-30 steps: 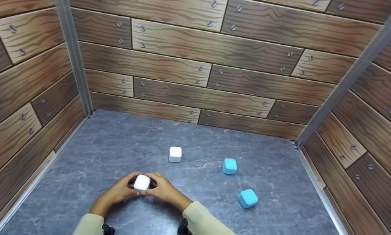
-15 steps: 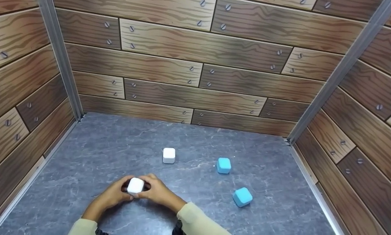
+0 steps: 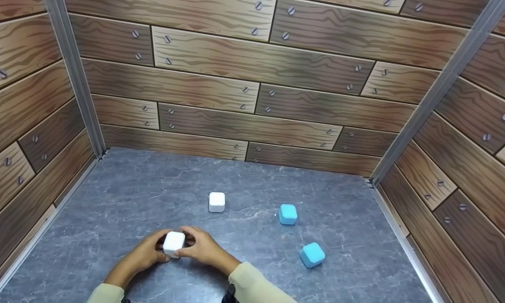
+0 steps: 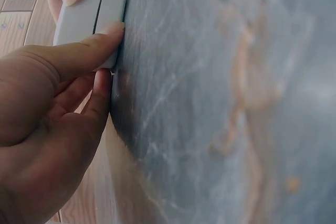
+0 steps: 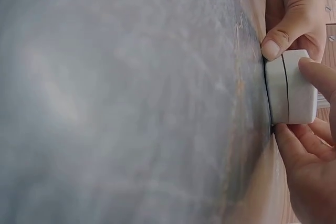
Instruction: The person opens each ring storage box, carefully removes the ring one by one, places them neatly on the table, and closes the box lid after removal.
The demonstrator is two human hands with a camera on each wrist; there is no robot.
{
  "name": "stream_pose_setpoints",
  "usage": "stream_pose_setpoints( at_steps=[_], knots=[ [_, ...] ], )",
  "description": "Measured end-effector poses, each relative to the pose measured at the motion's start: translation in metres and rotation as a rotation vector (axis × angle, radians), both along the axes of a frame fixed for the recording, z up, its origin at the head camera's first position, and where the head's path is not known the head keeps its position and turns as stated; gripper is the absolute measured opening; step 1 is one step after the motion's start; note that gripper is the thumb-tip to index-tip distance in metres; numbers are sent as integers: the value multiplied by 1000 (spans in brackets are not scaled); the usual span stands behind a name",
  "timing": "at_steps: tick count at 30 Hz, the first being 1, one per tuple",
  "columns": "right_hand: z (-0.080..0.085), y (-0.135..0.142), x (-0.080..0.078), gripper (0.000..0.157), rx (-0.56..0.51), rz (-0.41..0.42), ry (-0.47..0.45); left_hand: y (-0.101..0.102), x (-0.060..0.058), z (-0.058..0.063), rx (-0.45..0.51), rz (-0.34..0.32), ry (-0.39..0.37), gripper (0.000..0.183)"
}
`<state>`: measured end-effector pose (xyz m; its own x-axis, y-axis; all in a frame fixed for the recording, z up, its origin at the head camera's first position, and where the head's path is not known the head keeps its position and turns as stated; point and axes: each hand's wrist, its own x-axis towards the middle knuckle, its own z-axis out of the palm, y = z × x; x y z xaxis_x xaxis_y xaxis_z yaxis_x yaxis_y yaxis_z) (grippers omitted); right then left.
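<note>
A small white box (image 3: 174, 241) with rounded corners sits on the grey marbled table, between both hands. In the wrist views a thin dark seam runs round it, parting an upper lid (image 5: 300, 93) from a lower base (image 5: 276, 93). My left hand (image 3: 145, 251) grips the base low down, its thumb (image 4: 86, 51) on the near side. Higher up, my right hand (image 3: 205, 249) holds the lid between thumb and fingers. The seam looks closed. What the box contains is hidden.
Behind the hands stands a second white box (image 3: 217, 202). To the right are two light-blue boxes (image 3: 288, 214), the nearer one (image 3: 312, 254) turned at an angle. Wood-patterned walls (image 3: 210, 118) with grey metal corner posts (image 3: 77, 80) enclose the table (image 3: 252, 185) at back and sides.
The head view has shifted, so the scene sits further left. Both hands stay on the white box, which appears slightly nearer the person. The other boxes have not moved on the table.
</note>
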<state>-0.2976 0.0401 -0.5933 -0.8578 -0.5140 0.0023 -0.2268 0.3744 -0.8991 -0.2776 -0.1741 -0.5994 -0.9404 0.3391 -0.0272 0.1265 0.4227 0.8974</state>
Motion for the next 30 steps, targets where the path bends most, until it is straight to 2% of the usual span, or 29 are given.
stream_pose_setpoints(
  at_steps=[7, 12, 16, 19, 24, 30],
  knots=[
    [-5, 1, -3, 53, -33, 10, 35, 2, 1, 0, -46, 53, -21, 79],
    [-7, 2, -6, 50, -52, 3, 80, 1, 2, 1, -39, 67, -18, 81],
    [-7, 3, -8, 46, -55, -27, 77, 1, 2, 1, -33, 74, 0, 83],
    [-6, 2, -8, 43, -83, -59, 37, 3, 1, 1, -28, 80, -3, 86],
    [-5, 0, -10, 41, -161, -99, -83, 4, 2, 1, -21, 93, -33, 89],
    [-4, -4, -13, 44, -275, -143, -207, 3, 3, 0, -4, 76, 16, 91]
  ],
)
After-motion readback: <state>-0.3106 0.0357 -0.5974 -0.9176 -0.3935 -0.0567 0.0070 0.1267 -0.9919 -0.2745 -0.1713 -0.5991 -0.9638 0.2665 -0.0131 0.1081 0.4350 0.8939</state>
